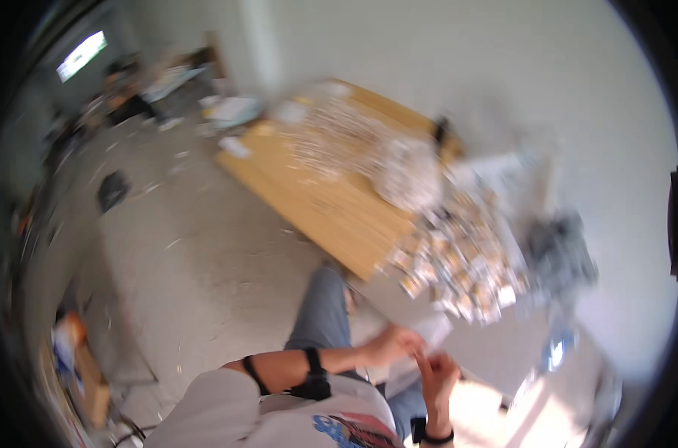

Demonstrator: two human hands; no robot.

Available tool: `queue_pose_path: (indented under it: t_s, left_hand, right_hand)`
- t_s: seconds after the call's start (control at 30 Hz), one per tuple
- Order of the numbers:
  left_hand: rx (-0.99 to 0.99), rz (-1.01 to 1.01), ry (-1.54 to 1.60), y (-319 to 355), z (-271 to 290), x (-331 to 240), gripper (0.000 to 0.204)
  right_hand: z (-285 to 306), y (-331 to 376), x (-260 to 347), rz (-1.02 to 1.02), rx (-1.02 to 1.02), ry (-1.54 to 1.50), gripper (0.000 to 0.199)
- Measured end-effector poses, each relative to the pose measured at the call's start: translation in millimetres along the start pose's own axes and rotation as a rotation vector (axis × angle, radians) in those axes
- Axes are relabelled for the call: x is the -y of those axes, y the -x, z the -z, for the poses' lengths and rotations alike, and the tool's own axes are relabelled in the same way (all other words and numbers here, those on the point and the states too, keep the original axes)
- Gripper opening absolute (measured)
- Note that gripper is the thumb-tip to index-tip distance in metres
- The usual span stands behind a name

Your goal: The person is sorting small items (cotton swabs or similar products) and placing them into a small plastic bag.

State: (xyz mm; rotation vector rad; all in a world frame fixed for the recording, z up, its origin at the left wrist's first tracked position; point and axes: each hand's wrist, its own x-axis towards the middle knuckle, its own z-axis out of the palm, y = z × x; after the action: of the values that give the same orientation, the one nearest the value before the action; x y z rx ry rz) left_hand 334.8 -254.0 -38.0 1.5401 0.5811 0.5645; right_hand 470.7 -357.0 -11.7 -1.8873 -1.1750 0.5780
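Observation:
In front of my body, my left hand (392, 346) and my right hand (437, 371) meet with fingertips pinched close together. Whatever they hold, if anything, is too small and blurred to make out. A pale, see-through sheet or bag (434, 328) shows just beyond the fingers; whether they touch it I cannot tell. Past it, a heap of small packets (462, 257), white, brown and orange, lies on a grey tabletop (496, 343). A bulky clear bag with pale contents (407, 175) rests behind the heap.
A wooden tabletop (324, 216) extends to the far left, with many thin pale pieces (331, 138) spread over it. Dark grey crumpled material (563, 254) sits at the right by the wall. On the floor lie a black bag (113, 190) and a cardboard box (92, 384). Another person (126, 97) is far left.

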Motion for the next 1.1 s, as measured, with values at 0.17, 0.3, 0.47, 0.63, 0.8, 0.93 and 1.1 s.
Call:
queue_pose_path:
  t_s: [0.17,0.3,0.47,0.63,0.8,0.93,1.1]
  left_hand:
    - [-0.028,0.24,0.099,8.4,10.4,-9.4,0.017]
    - [0.066,0.194,-0.348,3.1,-10.5,2.2,0.015]
    - [-0.278,0.404,0.482,-10.1,11.7,35.1,0.014]
    - [-0.041,0.481,0.749,-10.0,19.1,22.3,0.023]
    - [0.19,0.329,0.333,7.0,6.6,6.0,0.047]
    - [-0.012,0.106,-0.302,-22.1,-2.1,-5.3,0.058]
    - [-0.228,-0.096,-0.147,-63.5,-1.5,-0.1,0.052]
  right_hand:
    - [-0.6,-5.1,-8.8,0.172,-0.28,0.103,0.013]
    - [-15.1,2.0,-15.2,-0.25,-0.197,-0.884,0.019]
    - [9.9,11.7,-14.9,-0.28,0.135,-1.025,0.031]
    - [-2.1,12.4,-39.3,-0.043,-0.02,-0.211,0.038]
    - [-7.6,-12.9,-48.0,0.022,-0.417,-0.266,0.032]
    - [1.2,-4.0,-41.0,-0.103,-0.299,-0.618,0.04]
    - [11.5,7.0,-28.1,-0.02,-0.039,-0.334,0.039]
